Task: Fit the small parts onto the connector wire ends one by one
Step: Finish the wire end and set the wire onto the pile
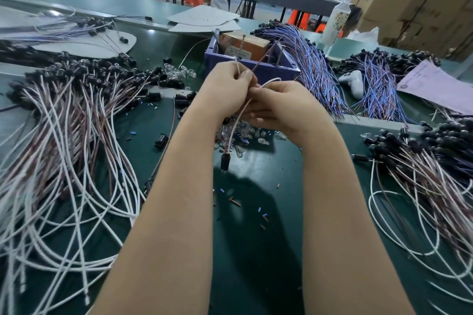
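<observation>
Both hands meet above the middle of the green table (256, 250). My left hand (227, 87) pinches the white and brown ends of a connector wire (236, 120), which stick up past its fingertips. My right hand (279, 107) holds the same wire just beside it, fingers curled; a white loop arches over its knuckles. The wire hangs down between my wrists to a black connector (225, 161). Under the hands lies a heap of small clear parts (245, 135). Whatever sits between the fingertips is hidden.
A big bundle of white and brown wires (64, 148) covers the left side, another bundle (422, 186) the right. Blue-purple wires (314, 66) lie behind. A purple bin (266, 68) stands just beyond the hands. Loose black caps (161, 140) and small scraps (235, 201) dot the table.
</observation>
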Tool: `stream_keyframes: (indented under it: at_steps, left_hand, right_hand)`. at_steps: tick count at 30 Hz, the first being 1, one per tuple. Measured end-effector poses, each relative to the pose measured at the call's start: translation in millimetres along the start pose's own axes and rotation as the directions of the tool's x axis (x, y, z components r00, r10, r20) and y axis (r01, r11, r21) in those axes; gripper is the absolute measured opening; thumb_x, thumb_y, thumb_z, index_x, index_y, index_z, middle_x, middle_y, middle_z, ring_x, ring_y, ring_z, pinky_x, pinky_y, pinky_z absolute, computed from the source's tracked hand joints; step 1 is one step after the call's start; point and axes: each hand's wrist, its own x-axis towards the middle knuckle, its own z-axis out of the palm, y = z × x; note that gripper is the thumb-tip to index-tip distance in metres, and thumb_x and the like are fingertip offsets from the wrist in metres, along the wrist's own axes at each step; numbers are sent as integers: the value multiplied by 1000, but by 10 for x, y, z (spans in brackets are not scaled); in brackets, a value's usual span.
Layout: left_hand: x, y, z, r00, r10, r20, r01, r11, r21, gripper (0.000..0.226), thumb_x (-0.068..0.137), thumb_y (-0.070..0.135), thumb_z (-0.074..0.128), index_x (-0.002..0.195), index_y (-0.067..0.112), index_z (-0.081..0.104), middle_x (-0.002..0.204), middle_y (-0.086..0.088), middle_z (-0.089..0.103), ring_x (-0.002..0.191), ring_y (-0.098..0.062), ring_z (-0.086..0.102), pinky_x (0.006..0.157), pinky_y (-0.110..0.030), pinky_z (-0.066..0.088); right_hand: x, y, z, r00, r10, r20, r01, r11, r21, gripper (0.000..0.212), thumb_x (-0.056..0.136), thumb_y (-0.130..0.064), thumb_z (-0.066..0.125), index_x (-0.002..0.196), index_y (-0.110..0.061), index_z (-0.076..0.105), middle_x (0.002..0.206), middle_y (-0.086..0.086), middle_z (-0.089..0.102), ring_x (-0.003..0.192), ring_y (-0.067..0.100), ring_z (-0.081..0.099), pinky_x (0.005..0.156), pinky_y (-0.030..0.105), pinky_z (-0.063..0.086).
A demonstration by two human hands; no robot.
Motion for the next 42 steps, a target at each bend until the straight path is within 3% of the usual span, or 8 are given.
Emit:
stream_keyframes:
  at_steps: [3, 6, 9, 14, 18, 25, 34, 42]
  left_hand:
    - [0, -20, -35, 996, -71, 53, 75, 994, -75, 26, 102, 15, 40, 80, 15, 54, 74, -1, 66, 59, -9, 62, 65, -33, 57]
    - [-25, 15, -103, 985, -31, 170, 25, 999, 33, 26, 102, 20, 42, 79, 18, 56, 61, 8, 64, 44, -2, 48, 51, -21, 40]
    - [-87, 87, -122, 942, 13, 335, 7, 998, -61, 25, 102, 19, 43, 80, 17, 56, 57, 8, 61, 40, -2, 38, 44, -15, 33]
    - [-29, 85, -104, 999, 33, 22, -26, 965, -262, 23, 100, 12, 46, 82, 13, 60, 72, 1, 58, 38, 2, 40, 40, -13, 33]
    - [51, -54, -66, 975, -135, -178, 73, 945, -319, 19, 97, 8, 51, 79, 14, 57, 75, -4, 52, 43, -6, 36, 38, -15, 30]
    - [120, -107, -20, 929, -217, -299, 124, 945, -303, 31, 101, 19, 43, 74, 13, 56, 70, 1, 59, 47, -7, 37, 36, -13, 30]
    - [112, -32, 262, 908, -113, -404, 78, 992, -101, 18, 97, 9, 32, 97, 8, 50, 80, -7, 69, 57, -12, 48, 62, -26, 40]
    - [62, -63, 384, 925, -64, -374, 113, 987, 111, 24, 98, 17, 31, 110, 2, 47, 102, -17, 68, 96, -32, 62, 85, -41, 49]
  right_hand:
    - [2, -14, -152, 969, -67, -237, 0, 962, -272, 35, 95, -35, 55, 70, -10, 56, 64, 6, 63, 56, 14, 62, 56, 26, 55]
    - [58, 16, -283, 802, -326, -501, 59, 877, -477, 28, 95, -39, 51, 88, -12, 56, 84, 3, 59, 82, 22, 59, 79, 35, 50]
    - [20, -5, -271, 862, -409, -300, 199, 817, -541, 18, 97, -26, 50, 96, -15, 64, 86, -4, 63, 84, 12, 58, 75, 25, 43]
    - [-22, 17, -111, 985, -135, 104, 146, 984, -104, 26, 101, -21, 44, 85, -15, 64, 61, -4, 65, 56, 10, 62, 58, 23, 52]
    - [84, 83, -152, 981, -140, -134, 125, 986, -112, 27, 99, -9, 45, 77, -12, 61, 57, -1, 41, 39, 6, 33, 37, 14, 27]
    - [191, 164, -249, 884, -48, -465, 99, 991, 85, 25, 98, -4, 34, 78, -12, 45, 59, 4, 45, 31, 6, 40, 36, 15, 36]
    - [221, 236, -116, 893, -134, -430, 116, 991, -67, 18, 93, -2, 37, 103, -12, 47, 65, 3, 51, 34, 4, 48, 47, 23, 44]
    - [281, 278, -96, 884, -207, -419, 143, 973, -179, 29, 91, -2, 37, 115, -12, 51, 68, 3, 54, 38, 5, 49, 51, 26, 44]
